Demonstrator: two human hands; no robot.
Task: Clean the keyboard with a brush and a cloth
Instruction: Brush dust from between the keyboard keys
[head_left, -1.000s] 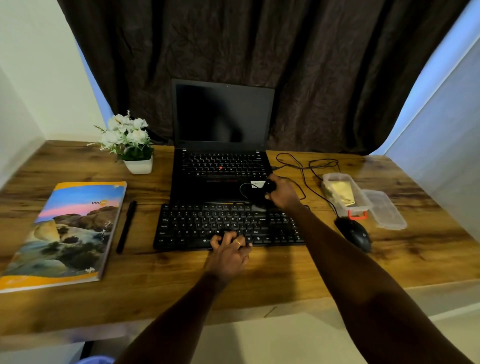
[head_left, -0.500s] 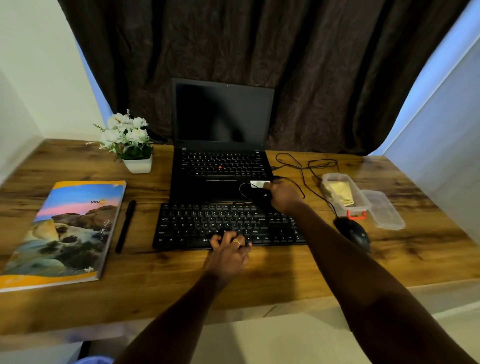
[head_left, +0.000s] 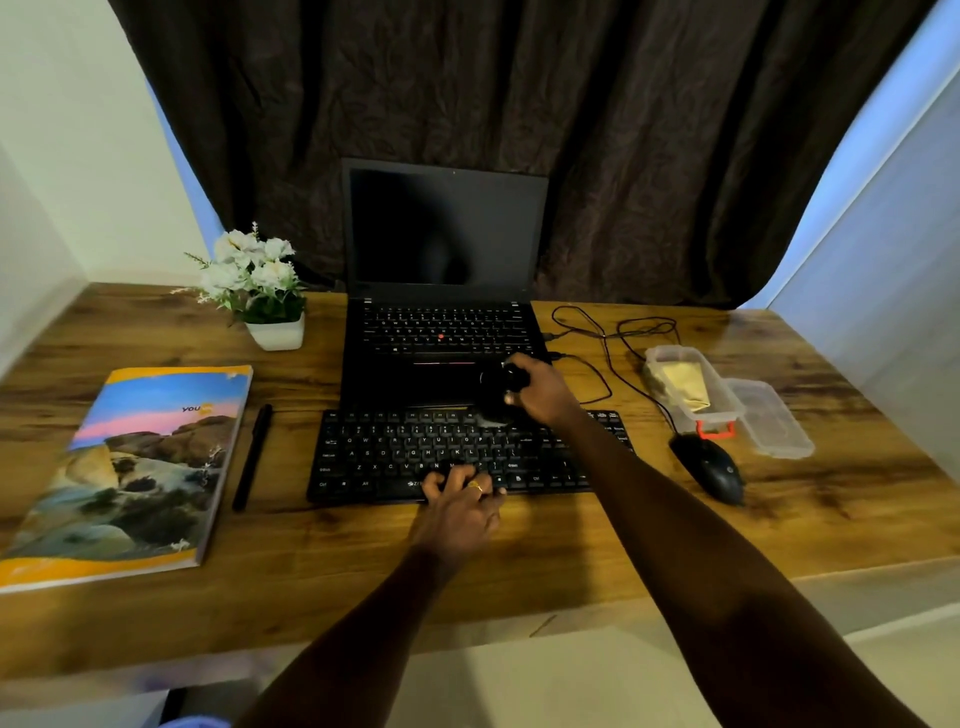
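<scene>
A black external keyboard (head_left: 395, 452) lies on the wooden desk (head_left: 519, 551) in front of an open black laptop (head_left: 441, 332). My right hand (head_left: 543, 392) grips a black round-handled brush (head_left: 501, 384), and its pale bristles touch the keyboard's top row near the middle right. My left hand (head_left: 460, 501) rests with bent fingers on the keyboard's front edge near the space bar. A yellow cloth (head_left: 680, 387) sits folded in a clear plastic box (head_left: 693, 415) at the right.
A black mouse (head_left: 709, 467) and its looped cable lie right of the keyboard, beside the box's lid (head_left: 774, 421). A book (head_left: 130, 467) and a black pen (head_left: 253, 457) lie at the left. A white flower pot (head_left: 275, 332) stands behind them.
My right hand has shifted the brush slightly back and forth along the keyboard's top edge. My left hand has stayed on the front edge.
</scene>
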